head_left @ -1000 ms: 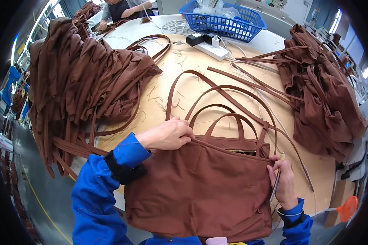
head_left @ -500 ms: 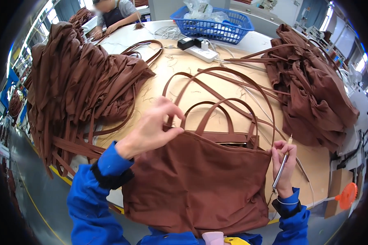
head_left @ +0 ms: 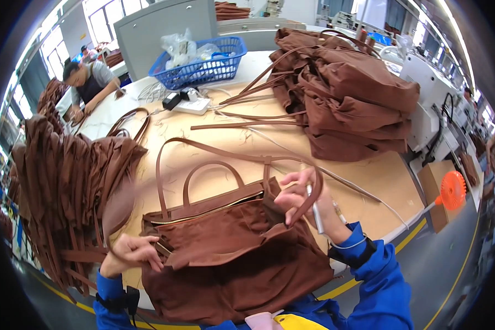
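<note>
The brown fabric tote bag [head_left: 236, 291] lies at the near edge of the worktable [head_left: 379, 192], directly before the person's body, with its top opening facing up and the far panel's zipper [head_left: 203, 215] exposed.

The left hand [head_left: 133, 254] is positioned at the left end of the opening. Its forearm enters from the lower left, the back of the hand faces upward, and the fingers are bent inward to the right, at the bag's edge. Whether the fingertips grip the fabric cannot be determined.

The right hand [head_left: 302, 198] is raised above the right end of the opening, farther from the body than the left. Its forearm rises from the lower right; the wrist is angled so that the fingers point left. The fingers are closed around a silver pen-shaped tool [head_left: 317, 214], held steeply with a slight tilt. A brown strap [head_left: 315, 192] curves across this hand.

Beyond the bag, a brown fabric stack [head_left: 352, 93] occupies the right side of the worktable; a blue plastic basket [head_left: 203, 70] stands to its left.
</note>
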Action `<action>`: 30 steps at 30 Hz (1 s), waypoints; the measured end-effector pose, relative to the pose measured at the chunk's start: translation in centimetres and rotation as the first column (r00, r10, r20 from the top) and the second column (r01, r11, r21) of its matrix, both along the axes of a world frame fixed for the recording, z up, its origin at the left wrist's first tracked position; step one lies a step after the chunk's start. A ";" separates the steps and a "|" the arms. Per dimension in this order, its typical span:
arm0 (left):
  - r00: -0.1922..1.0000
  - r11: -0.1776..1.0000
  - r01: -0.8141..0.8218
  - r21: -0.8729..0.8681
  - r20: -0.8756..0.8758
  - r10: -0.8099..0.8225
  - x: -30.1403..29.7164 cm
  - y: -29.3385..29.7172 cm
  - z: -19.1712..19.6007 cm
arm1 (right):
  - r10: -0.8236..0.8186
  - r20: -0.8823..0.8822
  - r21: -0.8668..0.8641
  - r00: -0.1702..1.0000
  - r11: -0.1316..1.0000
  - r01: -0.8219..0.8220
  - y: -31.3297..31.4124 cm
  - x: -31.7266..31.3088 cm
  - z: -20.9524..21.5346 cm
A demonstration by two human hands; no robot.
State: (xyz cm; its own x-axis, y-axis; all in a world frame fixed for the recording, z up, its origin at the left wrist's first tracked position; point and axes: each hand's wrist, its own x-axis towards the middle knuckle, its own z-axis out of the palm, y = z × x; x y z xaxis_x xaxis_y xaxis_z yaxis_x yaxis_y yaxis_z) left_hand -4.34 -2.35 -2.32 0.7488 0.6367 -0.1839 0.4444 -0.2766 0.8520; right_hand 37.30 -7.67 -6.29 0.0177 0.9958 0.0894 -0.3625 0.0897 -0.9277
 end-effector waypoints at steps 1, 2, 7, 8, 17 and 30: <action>0.998 0.995 0.055 0.087 -0.023 -0.053 0.5 -0.6 0.1 | 0.014 0.062 0.097 0.998 0.995 -0.020 -0.2 0.1 -0.5; 0.958 0.994 -0.107 -0.023 -0.271 0.097 0.3 -1.6 0.3 | 0.025 0.126 0.188 0.992 0.981 -0.048 -0.5 0.2 -1.1; 0.945 0.894 0.199 0.402 -0.321 -0.065 3.3 -5.4 0.7 | 0.087 0.604 0.252 0.792 0.922 -0.293 -3.6 1.3 -0.7; 0.923 0.803 0.253 0.540 -0.384 -0.033 3.8 -6.0 -0.4 | 0.109 0.603 0.238 0.790 0.921 -0.308 -4.2 1.5 -0.9; 0.897 0.754 0.224 0.618 -0.433 0.087 4.7 -7.4 -4.2 | -0.055 0.799 0.336 0.598 0.867 -0.369 -8.1 1.8 -2.9; 0.859 0.673 0.479 0.564 -0.459 -0.226 8.1 -5.2 -2.6 | 0.048 0.934 0.112 0.355 0.903 -0.415 -6.9 -2.1 1.2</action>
